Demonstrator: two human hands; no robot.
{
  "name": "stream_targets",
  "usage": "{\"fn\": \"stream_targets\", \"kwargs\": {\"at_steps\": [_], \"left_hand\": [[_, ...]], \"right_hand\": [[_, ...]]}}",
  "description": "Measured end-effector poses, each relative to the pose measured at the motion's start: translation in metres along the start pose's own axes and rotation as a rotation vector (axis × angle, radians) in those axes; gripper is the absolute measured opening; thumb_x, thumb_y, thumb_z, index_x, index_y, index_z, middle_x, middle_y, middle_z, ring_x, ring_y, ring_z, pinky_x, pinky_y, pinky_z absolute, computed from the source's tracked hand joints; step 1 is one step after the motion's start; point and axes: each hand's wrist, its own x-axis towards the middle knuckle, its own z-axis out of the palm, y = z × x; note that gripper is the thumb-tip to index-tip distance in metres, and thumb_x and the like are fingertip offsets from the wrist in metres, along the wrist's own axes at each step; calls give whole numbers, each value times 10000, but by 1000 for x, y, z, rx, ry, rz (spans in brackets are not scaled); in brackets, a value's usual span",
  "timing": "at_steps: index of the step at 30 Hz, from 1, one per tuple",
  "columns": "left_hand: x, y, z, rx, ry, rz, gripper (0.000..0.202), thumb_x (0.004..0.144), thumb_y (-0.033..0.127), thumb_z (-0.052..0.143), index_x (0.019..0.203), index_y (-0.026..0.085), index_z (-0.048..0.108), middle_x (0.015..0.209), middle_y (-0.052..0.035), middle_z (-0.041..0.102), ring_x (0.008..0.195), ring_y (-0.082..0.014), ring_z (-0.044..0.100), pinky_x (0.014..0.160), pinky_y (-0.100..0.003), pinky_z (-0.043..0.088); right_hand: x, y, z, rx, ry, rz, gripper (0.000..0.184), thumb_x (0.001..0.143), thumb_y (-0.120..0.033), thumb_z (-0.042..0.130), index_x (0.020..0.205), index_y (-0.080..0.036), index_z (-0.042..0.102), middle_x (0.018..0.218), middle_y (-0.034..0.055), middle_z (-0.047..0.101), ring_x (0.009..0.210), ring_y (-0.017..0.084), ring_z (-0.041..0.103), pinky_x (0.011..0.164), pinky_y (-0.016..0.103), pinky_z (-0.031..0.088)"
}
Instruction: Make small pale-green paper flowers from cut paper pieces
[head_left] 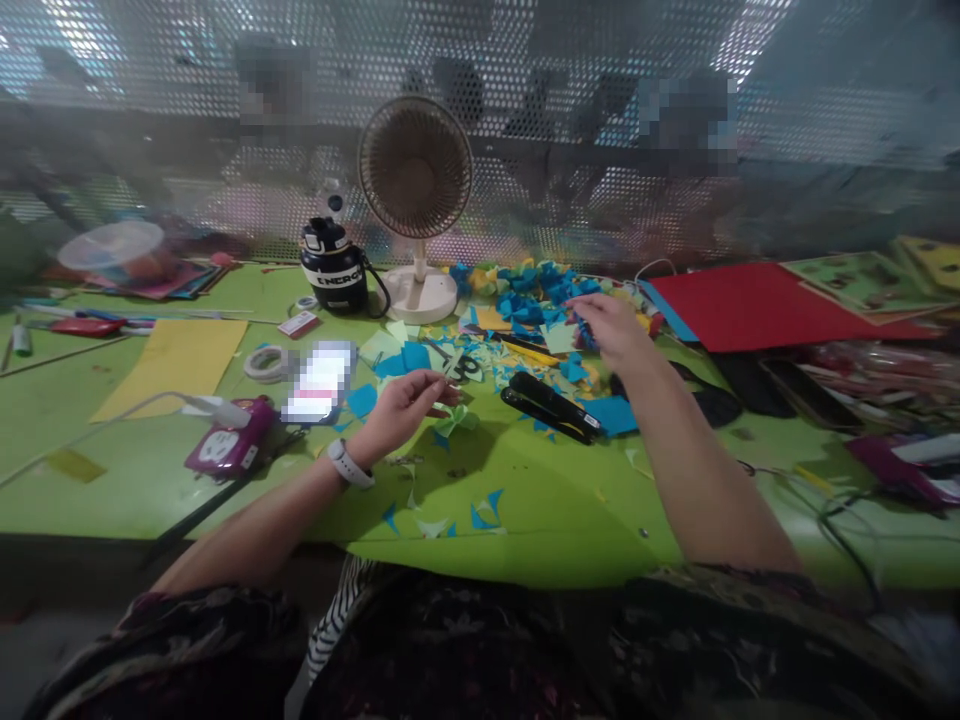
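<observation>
My left hand point(401, 412) sits over the green tabletop point(540, 500), its fingertips pinched just above a small green paper bow point(454, 421). I cannot tell whether it holds the bow. A white watch point(350, 465) circles that wrist. My right hand point(613, 330) reaches into a heap of cut blue and yellow paper point(529, 300), its fingers closed on a blue paper scrap point(586, 335). Between the hands lie black scissors point(466, 367) and a black stapler point(551, 405), with a blue paper sheet point(611, 415) beside it.
A desk fan point(416, 190) and a black bottle point(334, 265) stand at the back, before a perforated metal screen point(525, 200) with people behind it. A yellow sheet point(176, 370), red sheet point(765, 305), tape roll point(266, 364) and phone point(321, 382) lie around.
</observation>
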Motion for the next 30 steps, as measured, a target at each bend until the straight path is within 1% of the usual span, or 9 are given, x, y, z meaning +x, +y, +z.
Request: {"fn": "stream_targets", "kwargs": {"at_steps": [2,5,7,10,11,15,19,23,30], "left_hand": [[1,0,0,-50,-4,-40,376,905,513,600,991,147,618,1011,-136,768,929,-231,755,733,-344,648],[2,0,-1,-81,2,-52,365,900,504,611,983,149,613,1016,-140,765,936,-236,755,741,-354,649],[2,0,-2,-97,10,-54,370,889,508,624,979,149,613,1017,-140,765,941,-235,753,750,-358,649],[4,0,-2,-117,25,-80,383,878,513,640,980,146,615,1011,-137,765,945,-238,752,771,-377,646],[4,-1,-2,-126,27,-90,381,878,510,642,982,144,616,1006,-136,766,945,-240,751,777,-386,645],[4,-1,0,-195,21,-113,354,875,480,660,986,144,629,996,-125,767,951,-237,748,795,-401,638],[2,1,2,-262,14,-139,358,849,477,698,967,142,657,1029,-118,761,992,-234,734,841,-395,617],[1,0,2,-325,-19,-173,356,834,459,726,976,137,672,1035,-112,760,1016,-227,722,913,-400,581],[1,-3,3,-392,-108,-165,280,788,338,789,985,150,720,1065,-84,754,1030,-185,702,993,-380,535]], "right_hand": [[-18,-3,6,187,-81,30,271,856,-394,593,1027,-197,666,779,25,607,521,111,473,496,268,414],[-57,-11,15,359,-306,47,284,807,-413,652,977,-186,660,727,-6,544,475,71,375,419,218,277],[-84,-17,16,348,-564,29,326,802,-445,678,985,-175,673,676,-28,524,456,53,326,413,210,239],[-111,-24,16,116,-1122,-6,364,782,-466,722,984,-164,712,630,-31,550,448,51,351,407,206,239],[-116,-25,18,72,-1147,-23,354,784,-459,723,985,-168,715,637,-33,556,453,51,359,409,204,249],[-123,-27,42,177,-779,-115,328,813,-466,673,964,-175,691,696,-19,590,494,62,419,447,210,329],[-125,-21,73,250,-553,-180,337,786,-471,680,930,-167,673,729,6,629,520,83,464,463,224,382],[-127,-9,86,247,-454,-197,329,783,-478,675,890,-168,660,736,23,637,527,101,481,442,231,390],[-126,3,85,136,-400,-304,275,849,-450,622,868,-178,658,705,23,642,588,141,548,516,264,432]]}}
